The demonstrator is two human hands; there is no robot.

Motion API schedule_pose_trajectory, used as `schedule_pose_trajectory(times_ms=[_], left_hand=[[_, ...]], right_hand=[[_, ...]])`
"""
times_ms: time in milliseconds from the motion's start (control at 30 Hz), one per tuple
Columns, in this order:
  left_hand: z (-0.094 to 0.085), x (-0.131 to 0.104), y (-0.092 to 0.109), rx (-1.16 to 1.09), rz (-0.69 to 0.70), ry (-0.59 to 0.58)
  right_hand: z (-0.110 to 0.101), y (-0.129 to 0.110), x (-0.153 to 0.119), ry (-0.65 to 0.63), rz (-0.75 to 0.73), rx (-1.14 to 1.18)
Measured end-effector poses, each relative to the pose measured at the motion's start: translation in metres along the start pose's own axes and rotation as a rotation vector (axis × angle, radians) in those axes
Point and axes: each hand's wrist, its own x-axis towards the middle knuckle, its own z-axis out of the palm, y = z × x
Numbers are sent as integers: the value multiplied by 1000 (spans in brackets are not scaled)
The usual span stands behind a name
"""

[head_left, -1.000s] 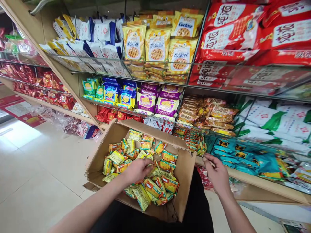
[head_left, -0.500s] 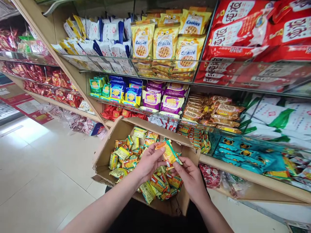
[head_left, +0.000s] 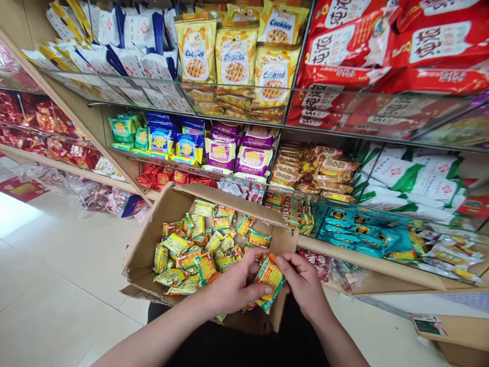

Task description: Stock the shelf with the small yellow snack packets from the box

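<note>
Between my hands is a small yellow snack packet [head_left: 272, 280] with orange and green edges. My left hand [head_left: 240, 283] grips its left side, thumb across the front. My right hand [head_left: 301, 280] pinches its upper right corner between thumb and fingers. Both hands are over the near right part of an open cardboard box [head_left: 147, 260], which rests at my lap. Inside the box lie many loose packets [head_left: 206, 267] of the same yellow, orange and green kind. My hands and forearms hide part of the box's near side.
Glass-fronted shelves rise behind the box, holding yellow cookie bags [head_left: 235, 56], red bags [head_left: 347, 46], purple biscuit packs [head_left: 221, 153] and teal packets [head_left: 359, 229]. Similar small packets [head_left: 290, 209] fill a low compartment just behind the box. Pale floor tiles [head_left: 76, 275] lie to the left.
My hands have moved lower in the box with the packet, which is now turned to a different angle. The view has shifted, so the shelves and box appear further left.
</note>
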Motion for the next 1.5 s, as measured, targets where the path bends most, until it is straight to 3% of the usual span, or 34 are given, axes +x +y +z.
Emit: schedule_pose_trajectory(times_ms=[67,167,267,300,367,500,600,667,767,867,1033,1333,1500], left_hand=[[0,0,2,36,-29,-19],[1,3,7,169,-36,-2],[3,7,12,125,-20,-11],[1,8,11,107,-14,-13],[-9,11,4,150,-9,34],[-53,8,-28,569,-31,309],[-84,-1,-56,830,-104,401],[-95,-8,-70,883,-146,382],[-97,-15,-83,927,-98,370],[-93,-16,-89,957,-34,417],[-90,-15,-91,952,-7,468],[-89,-17,-91,992,-10,478],[-90,-16,-91,1011,-15,457]], right_hand=[[-5,2,-6,-10,-3,16],[-13,2,-14,-165,12,42],[-26,-2,-17,-228,48,48],[-33,-3,-17,-179,42,74],[-49,-5,-12,35,4,190],[-83,7,6,512,-41,465],[-93,28,29,573,31,493],[-90,41,50,572,54,396],[-80,51,94,540,-21,165],[-72,52,145,475,-85,-51],[-62,56,208,457,-9,-434],[-50,66,232,457,47,-696],[-48,66,239,393,95,-767]])
